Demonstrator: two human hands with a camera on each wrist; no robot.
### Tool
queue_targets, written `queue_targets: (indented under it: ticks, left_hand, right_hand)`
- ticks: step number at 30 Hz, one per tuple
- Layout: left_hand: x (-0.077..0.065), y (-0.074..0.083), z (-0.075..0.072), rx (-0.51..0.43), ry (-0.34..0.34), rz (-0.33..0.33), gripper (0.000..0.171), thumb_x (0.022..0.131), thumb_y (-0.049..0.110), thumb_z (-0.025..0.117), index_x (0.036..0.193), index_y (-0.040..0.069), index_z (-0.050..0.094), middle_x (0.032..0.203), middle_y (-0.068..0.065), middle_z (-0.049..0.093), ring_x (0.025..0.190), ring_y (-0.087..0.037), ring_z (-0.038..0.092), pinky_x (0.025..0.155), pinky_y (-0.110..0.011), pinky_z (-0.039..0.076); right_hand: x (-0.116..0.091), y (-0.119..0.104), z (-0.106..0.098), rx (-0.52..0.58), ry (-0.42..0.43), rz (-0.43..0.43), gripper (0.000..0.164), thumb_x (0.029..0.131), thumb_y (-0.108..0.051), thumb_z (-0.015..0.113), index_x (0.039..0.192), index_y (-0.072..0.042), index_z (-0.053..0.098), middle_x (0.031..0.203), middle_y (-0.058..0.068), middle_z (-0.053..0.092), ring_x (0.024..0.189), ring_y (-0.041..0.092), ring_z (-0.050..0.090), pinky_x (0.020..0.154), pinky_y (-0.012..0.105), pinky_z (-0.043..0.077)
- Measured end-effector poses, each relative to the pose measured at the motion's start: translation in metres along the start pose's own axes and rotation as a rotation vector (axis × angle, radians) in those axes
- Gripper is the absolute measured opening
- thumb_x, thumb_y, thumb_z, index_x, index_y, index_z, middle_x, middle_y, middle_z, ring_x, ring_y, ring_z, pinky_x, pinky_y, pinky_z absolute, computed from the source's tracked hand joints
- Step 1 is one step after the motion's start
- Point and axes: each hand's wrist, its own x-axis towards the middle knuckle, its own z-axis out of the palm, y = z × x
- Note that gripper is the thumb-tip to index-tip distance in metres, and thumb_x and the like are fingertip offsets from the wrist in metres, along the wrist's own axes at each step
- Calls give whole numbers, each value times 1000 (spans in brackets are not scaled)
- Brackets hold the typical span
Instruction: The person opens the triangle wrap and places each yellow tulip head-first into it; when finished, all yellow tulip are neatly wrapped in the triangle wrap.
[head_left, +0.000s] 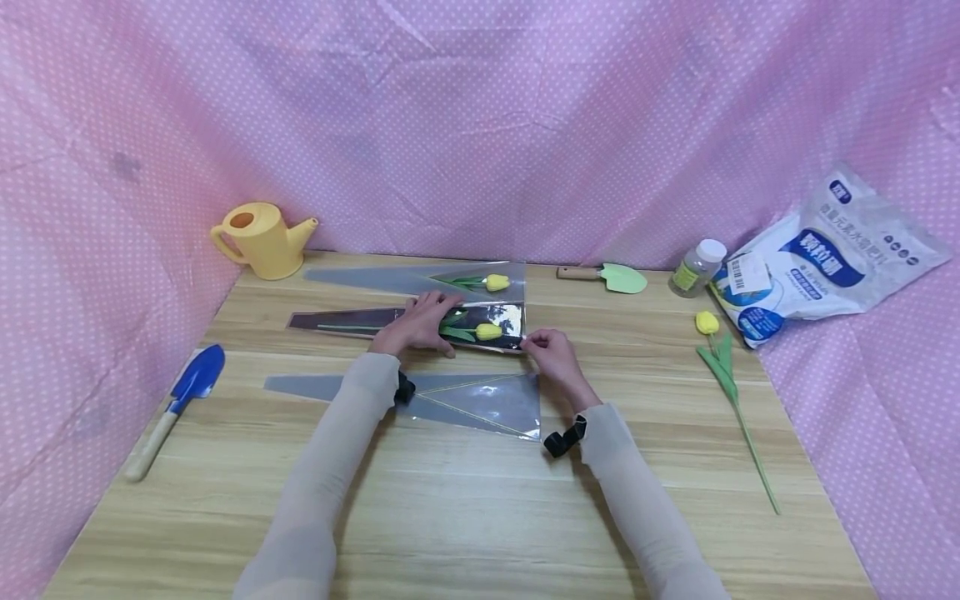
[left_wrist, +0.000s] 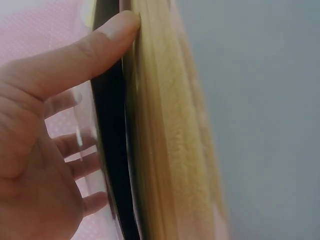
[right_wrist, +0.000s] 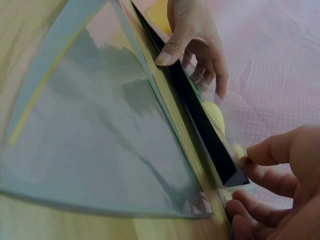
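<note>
- Hands at work on a wooden table [head_left: 480, 517]: the left hand [head_left: 423, 323] spreads its fingers wide across a black-backed sleeve [head_left: 352, 318], thumb at the near edge, while the right hand [head_left: 553, 354] pinches a corner of the broad end between thumb and forefinger.
- Yellow tulip [head_left: 487, 332] lies inside that sleeve, bloom toward the broad end, between a filled grey sleeve [head_left: 412, 282] behind and a front sleeve [head_left: 480, 400] with no flower showing.
- Step in hand appears to be settling the flower and straightening the broad end; the next move likely calls for a light pinch there (a hard tug could crease the film).
- Glossy, tapering film contrasts with rounded petals, long green leaves and pale wood grain; a loose tulip [head_left: 724, 375] lies at right.
</note>
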Motion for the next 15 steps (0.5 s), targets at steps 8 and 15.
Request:
queue_targets:
  ticks: [8,15]
  left_hand:
    - [-2,1,2,1,-9,-12,105,70,40,84,153,28,22,153,-13,28,140,-34,25,116,-58,16]
    - [-9,3,0,-25,27,-11,102,73,43,82,153,26,22,156,-13,25,145,-34,20,119,-61,10]
  right_hand:
    - [-1,2,-3,-48,-1,-32,25,91,-17,60,108,0,67,110,20,70,104,30,65,97,42,51]
    - [-7,5,-11,-41,-22,-58,32,93,-19,60,117,1,62,119,21,65,111,33,61,102,44,48]
